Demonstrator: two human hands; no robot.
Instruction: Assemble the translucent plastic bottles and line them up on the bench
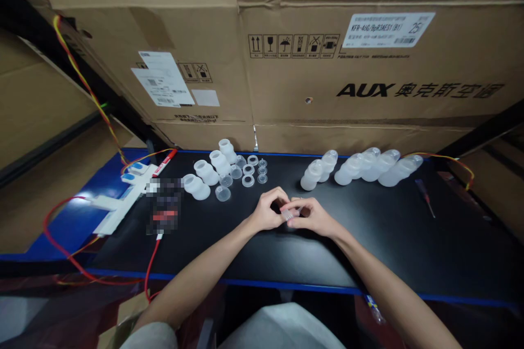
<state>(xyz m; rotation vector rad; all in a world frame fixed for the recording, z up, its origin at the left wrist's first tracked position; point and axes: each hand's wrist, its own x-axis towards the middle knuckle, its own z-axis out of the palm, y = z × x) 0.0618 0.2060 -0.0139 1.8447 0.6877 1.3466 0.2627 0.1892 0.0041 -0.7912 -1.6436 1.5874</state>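
Note:
Over the middle of the black tabletop, my left hand (272,210) and my right hand (310,216) meet. Between their fingertips is a small translucent ribbed screw ring (288,214); fingers cover part of it, and whether a teat sits inside cannot be made out. Left of the hands stand several milky open-necked bottles (206,172). Beside these lie see-through domed caps (223,193), white rings (248,180) and small see-through teats (262,179). Several bottles with domed tops (351,169) are lined up to the right, beyond my right hand.
A screwdriver (426,198) lies at the right. On the left are a white power strip (123,204), a red marker (165,162), a blurred-out device (164,212) and a red cable (153,267). Large cardboard boxes (286,103) wall off the back of the table (262,259).

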